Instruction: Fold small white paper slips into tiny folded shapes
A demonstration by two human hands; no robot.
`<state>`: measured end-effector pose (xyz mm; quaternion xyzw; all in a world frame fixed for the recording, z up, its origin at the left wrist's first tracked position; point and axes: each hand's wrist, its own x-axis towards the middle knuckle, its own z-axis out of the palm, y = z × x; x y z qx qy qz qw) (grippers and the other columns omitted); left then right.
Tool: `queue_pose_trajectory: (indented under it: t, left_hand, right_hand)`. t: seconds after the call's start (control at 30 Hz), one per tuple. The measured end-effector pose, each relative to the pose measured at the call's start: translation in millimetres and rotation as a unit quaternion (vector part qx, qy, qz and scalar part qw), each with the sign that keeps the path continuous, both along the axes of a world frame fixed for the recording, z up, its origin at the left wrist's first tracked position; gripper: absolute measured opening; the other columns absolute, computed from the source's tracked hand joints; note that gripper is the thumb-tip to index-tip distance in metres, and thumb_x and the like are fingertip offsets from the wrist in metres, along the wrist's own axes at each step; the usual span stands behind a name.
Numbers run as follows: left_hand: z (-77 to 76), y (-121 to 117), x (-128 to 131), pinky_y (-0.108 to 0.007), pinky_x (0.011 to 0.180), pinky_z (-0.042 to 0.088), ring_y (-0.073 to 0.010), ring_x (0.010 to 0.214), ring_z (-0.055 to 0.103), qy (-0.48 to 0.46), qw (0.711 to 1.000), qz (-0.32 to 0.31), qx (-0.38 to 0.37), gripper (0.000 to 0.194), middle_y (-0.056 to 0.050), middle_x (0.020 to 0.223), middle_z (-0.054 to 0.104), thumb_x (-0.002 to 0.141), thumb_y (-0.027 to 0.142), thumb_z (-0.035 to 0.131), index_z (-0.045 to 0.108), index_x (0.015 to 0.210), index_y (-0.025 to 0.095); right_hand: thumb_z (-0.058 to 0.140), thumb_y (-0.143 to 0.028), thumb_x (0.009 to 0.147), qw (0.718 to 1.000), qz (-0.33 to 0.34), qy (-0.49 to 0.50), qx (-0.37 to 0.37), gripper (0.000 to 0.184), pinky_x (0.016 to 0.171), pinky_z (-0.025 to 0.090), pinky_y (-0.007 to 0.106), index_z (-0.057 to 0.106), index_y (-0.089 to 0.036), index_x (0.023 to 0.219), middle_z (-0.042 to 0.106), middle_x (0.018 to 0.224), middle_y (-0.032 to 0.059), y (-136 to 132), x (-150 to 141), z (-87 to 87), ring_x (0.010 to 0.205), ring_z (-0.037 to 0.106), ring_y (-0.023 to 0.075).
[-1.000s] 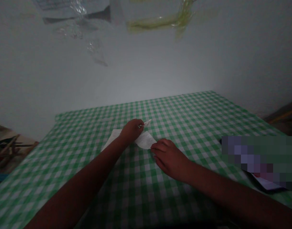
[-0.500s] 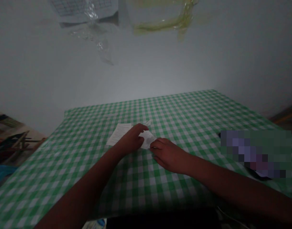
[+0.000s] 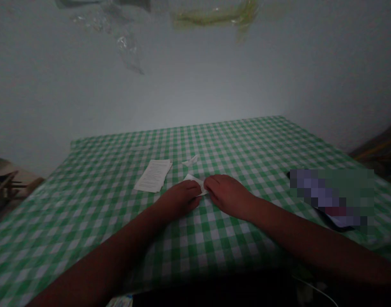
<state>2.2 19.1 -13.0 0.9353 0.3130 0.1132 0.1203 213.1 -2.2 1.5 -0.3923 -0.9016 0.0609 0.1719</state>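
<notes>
Between my two hands lies a small white sheet of paper (image 3: 191, 177), partly covered by fingers. My left hand (image 3: 181, 197) is closed on its left and near side, fingers pressed together. From the right, my right hand (image 3: 225, 194) pinches the sheet's right edge, with the knuckles up. A stack of printed paper sheets (image 3: 153, 175) rests flat to the left of my left hand. Just beyond the hands sits a small folded piece of white paper (image 3: 190, 160). How the held sheet is folded is hidden under the fingers.
A green-and-white checked tablecloth (image 3: 243, 145) covers the table, which meets a pale wall (image 3: 195, 85) at the back. On the right lies a dark-edged, blurred-out flat object (image 3: 323, 200). Clear and yellow tape (image 3: 214, 19) sticks to the wall. Wooden pieces (image 3: 10, 187) stand beyond the left edge.
My left hand has moved off the paper stack's side, down and right, and closed on the small sheet. Both hands are nearer together, and the stack and folded piece show more fully.
</notes>
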Motion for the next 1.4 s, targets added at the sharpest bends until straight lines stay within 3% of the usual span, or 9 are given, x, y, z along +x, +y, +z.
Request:
queue_pose_trajectory:
  t: [0.1, 0.27, 0.47, 0.63, 0.77, 0.9, 1.07, 1.2, 1.4]
  left_hand:
    - [6.6, -11, 4, -0.035, 0.089, 0.051, -0.0205, 0.098, 0.061, -0.016, 0.999, -0.019, -0.025, 0.013, -0.009, 0.103, 0.064, 0.093, 0.022, 0.05, 0.062, 0.094, 0.018]
    - [14.5, -13, -4, -0.04, 0.104, 0.044, -0.023, 0.114, 0.058, -0.074, 0.986, -0.128, -0.083, 0.025, -0.008, 0.119, 0.066, 0.091, 0.035, 0.061, 0.064, 0.112, 0.022]
    - [9.4, -5, -17, -0.045, 0.112, 0.037, -0.0256, 0.129, 0.051, -0.044, 0.991, -0.107, -0.063, 0.037, -0.007, 0.137, 0.059, 0.086, 0.03, 0.067, 0.062, 0.123, 0.025]
    - [0.4, 1, -19, -0.047, 0.111, 0.038, -0.0245, 0.128, 0.053, -0.031, 0.995, -0.091, -0.027, 0.033, -0.006, 0.136, 0.061, 0.092, 0.024, 0.059, 0.062, 0.125, 0.027]
    - [-5.3, 8, -23, -0.047, 0.107, 0.042, -0.0251, 0.125, 0.055, -0.019, 0.999, -0.045, -0.003, 0.03, -0.006, 0.135, 0.061, 0.094, 0.025, 0.056, 0.064, 0.122, 0.028]
    - [-2.1, 11, -25, -0.046, 0.103, 0.043, -0.025, 0.12, 0.057, -0.007, 1.0, -0.005, 0.008, 0.027, -0.005, 0.131, 0.062, 0.095, 0.025, 0.053, 0.067, 0.119, 0.029]
    - [7.0, 7, -25, -0.046, 0.104, 0.04, -0.0264, 0.124, 0.055, 0.034, 0.999, 0.004, 0.0, 0.028, -0.005, 0.135, 0.06, 0.096, 0.032, 0.053, 0.065, 0.122, 0.03]
    - [8.0, 5, -24, -0.048, 0.107, 0.035, -0.0279, 0.131, 0.049, 0.048, 0.999, 0.014, 0.009, 0.038, -0.007, 0.14, 0.057, 0.094, 0.042, 0.056, 0.059, 0.13, 0.03]
    - [3.0, 7, -23, -0.048, 0.11, 0.03, -0.0255, 0.137, 0.043, 0.061, 0.998, 0.021, -0.001, 0.035, -0.002, 0.146, 0.052, 0.099, 0.033, 0.045, 0.055, 0.133, 0.033]
  right_hand:
    - [0.045, -0.01, 0.091, 1.0, 0.002, 0.013, -0.01, 0.026, 0.07, 0.044, 0.033, 0.06, -0.015, 0.112, 0.063, 0.098, 0.0089, 0, 1, 0.2, 0.083, 0.056, 0.02]
    - [0.046, -0.006, 0.086, 0.999, 0.014, 0.038, 0.007, 0.017, 0.076, 0.045, 0.035, 0.061, -0.016, 0.086, 0.058, 0.092, 0.008, 7, 6, -0.9, 0.087, 0.052, 0.0205]
    - [0.045, -0.002, 0.083, 0.994, 0.026, 0.109, 0.012, 0.021, 0.082, 0.049, 0.036, 0.06, -0.016, 0.089, 0.057, 0.105, 0.0111, 11, 10, -3.4, 0.098, 0.054, 0.0213]
    - [0.044, -0.004, 0.086, 0.982, 0.023, 0.187, 0.006, 0.027, 0.089, 0.051, 0.039, 0.058, -0.019, 0.104, 0.056, 0.108, 0.0096, 9, 6, -4.9, 0.104, 0.056, 0.0208]
    - [0.047, -0.006, 0.086, 0.976, -0.001, 0.218, -0.016, 0.027, 0.084, 0.052, 0.037, 0.053, -0.02, 0.107, 0.056, 0.105, 0.0084, 8, 4, -4.0, 0.1, 0.058, 0.0203]
    - [0.049, -0.006, 0.085, 0.975, 0.037, 0.212, -0.051, 0.021, 0.087, 0.05, 0.036, 0.054, -0.021, 0.098, 0.057, 0.1, 0.0056, 4, 4, -0.4, 0.099, 0.056, 0.0189]
    - [0.054, -0.01, 0.085, 0.971, 0.068, 0.22, -0.066, 0.02, 0.092, 0.049, 0.036, 0.055, -0.021, 0.102, 0.058, 0.105, 0.0063, -2, 3, 3.8, 0.103, 0.056, 0.0186]
    - [0.063, -0.02, 0.085, 0.969, 0.048, 0.238, -0.048, 0.02, 0.093, 0.049, 0.038, 0.054, -0.022, 0.102, 0.059, 0.107, 0.0064, -2, 1, 3.3, 0.104, 0.057, 0.0196]
    - [0.059, -0.017, 0.085, 0.973, -0.01, 0.229, -0.003, 0.022, 0.093, 0.05, 0.041, 0.054, -0.021, 0.106, 0.059, 0.108, 0.0086, 5, 0, -7.3, 0.105, 0.057, 0.0219]
